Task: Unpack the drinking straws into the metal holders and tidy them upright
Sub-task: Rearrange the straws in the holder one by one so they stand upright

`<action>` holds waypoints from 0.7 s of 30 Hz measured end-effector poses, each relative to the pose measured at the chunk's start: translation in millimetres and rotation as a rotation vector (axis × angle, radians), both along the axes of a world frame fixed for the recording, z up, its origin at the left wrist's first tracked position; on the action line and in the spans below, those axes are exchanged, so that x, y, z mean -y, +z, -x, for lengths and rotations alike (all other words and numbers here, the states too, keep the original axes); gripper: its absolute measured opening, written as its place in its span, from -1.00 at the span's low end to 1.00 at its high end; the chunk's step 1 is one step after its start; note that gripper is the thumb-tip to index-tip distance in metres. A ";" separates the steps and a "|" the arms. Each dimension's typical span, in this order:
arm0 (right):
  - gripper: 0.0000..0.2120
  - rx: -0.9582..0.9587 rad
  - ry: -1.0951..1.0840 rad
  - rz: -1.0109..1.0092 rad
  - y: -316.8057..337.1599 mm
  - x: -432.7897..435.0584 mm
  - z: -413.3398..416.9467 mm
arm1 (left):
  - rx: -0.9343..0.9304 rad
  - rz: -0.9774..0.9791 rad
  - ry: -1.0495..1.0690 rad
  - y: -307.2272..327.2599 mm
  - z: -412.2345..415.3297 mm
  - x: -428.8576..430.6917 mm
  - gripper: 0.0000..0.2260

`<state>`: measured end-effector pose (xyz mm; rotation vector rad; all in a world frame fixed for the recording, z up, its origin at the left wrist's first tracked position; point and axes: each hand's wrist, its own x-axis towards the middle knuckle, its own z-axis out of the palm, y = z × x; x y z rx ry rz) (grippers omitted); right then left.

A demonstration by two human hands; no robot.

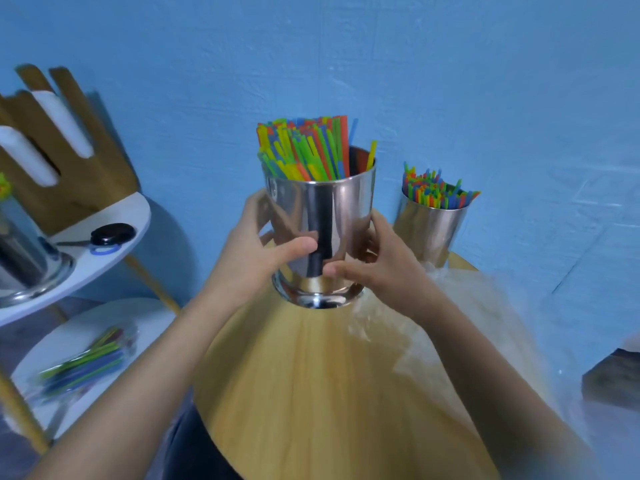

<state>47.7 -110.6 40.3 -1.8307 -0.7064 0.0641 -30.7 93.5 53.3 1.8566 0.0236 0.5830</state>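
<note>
Left grip (pixel 263 251): curled round shiny cylindrical metal holder (pixel 322 216).
Right grip (pixel 377 268): clasping opposite side, near base.
Holder: between grips, base at pale wooden tabletop (pixel 311 375), axis upright.
Multicoloured plastic straws (pixel 304 150): inside, above grips, bunched toward left grip.

Table (pixel 311 375): near holder (pixel 329 220), far holder (pixel 429 226), wrap (pixel 450 306)

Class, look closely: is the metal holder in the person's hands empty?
No, many coloured straws stand inside the metal holder.
</note>
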 end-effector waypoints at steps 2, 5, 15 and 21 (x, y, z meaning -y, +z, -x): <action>-0.39 -0.004 -0.047 -0.006 3.0 -3.5 -18.0 | -0.028 -0.091 0.110 0.5 -19.1 -0.2 -0.31; -0.33 -0.004 -0.111 0.006 1.3 -10.6 -41.4 | -0.146 -0.121 0.073 -7.9 -48.8 -4.0 -0.35; -0.19 -0.094 -0.158 0.245 -21.2 -21.3 -108.8 | -0.230 -0.021 -0.089 -55.6 -129.1 -13.9 -0.39; -0.21 -0.116 -0.222 0.283 -42.5 -29.9 -139.1 | -0.291 0.001 -0.116 -78.5 -161.9 -21.9 -0.13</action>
